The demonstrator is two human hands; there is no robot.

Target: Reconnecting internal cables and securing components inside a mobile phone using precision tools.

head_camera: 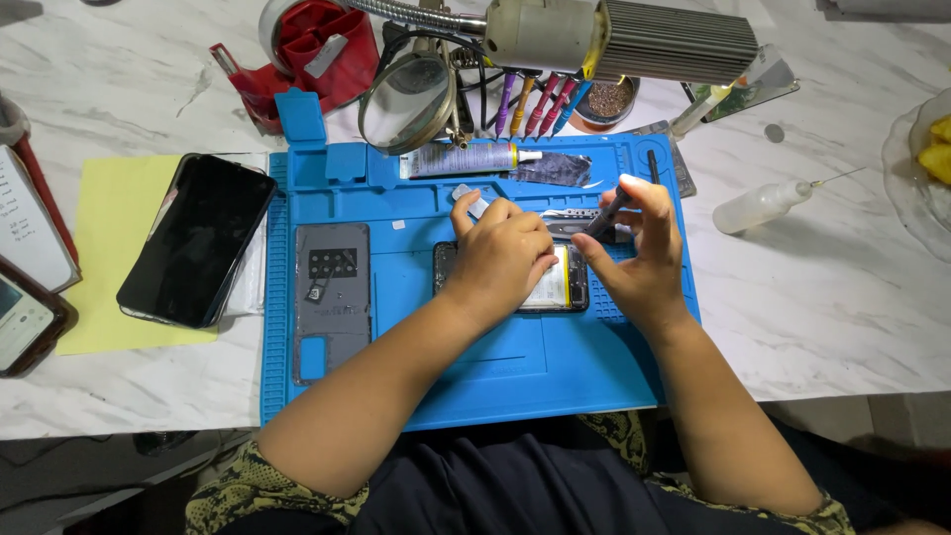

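Under my right hand (639, 253), at the middle of the blue repair mat (495, 367), lies the opened phone (567, 287), back off, its pale battery showing between my two wrists. That right hand pinches a slim dark tool (606, 214) between thumb and forefinger, the shaft slanting down toward the phone's upper edge; whether the tip touches a screw there I cannot tell, as my fingers hide it. My left hand (500, 260) lies curled over the left half of the phone, fingers pressed together and bearing down on it, so the body sits directly beneath the palm and partly out of sight.

I judge the step in hand to be work at the top of the open phone, with one hand steadying and the other driving the tool. What the next move calls for, as I read it, is a light, upright seat of the tip and no sliding of the phone on the mat.

Just beyond my fingers a pair of tweezers (570, 214) rests on the mat, and farther up lies a tube of glue (466, 159). Left of the phone, apart from it, sits the grey back cover (332, 297). Off the mat, on the marble surface (842, 297), a second phone with a dark screen (196, 240) lies on yellow paper (104, 248), and a small squeeze bottle (758, 206) lies well to the right.
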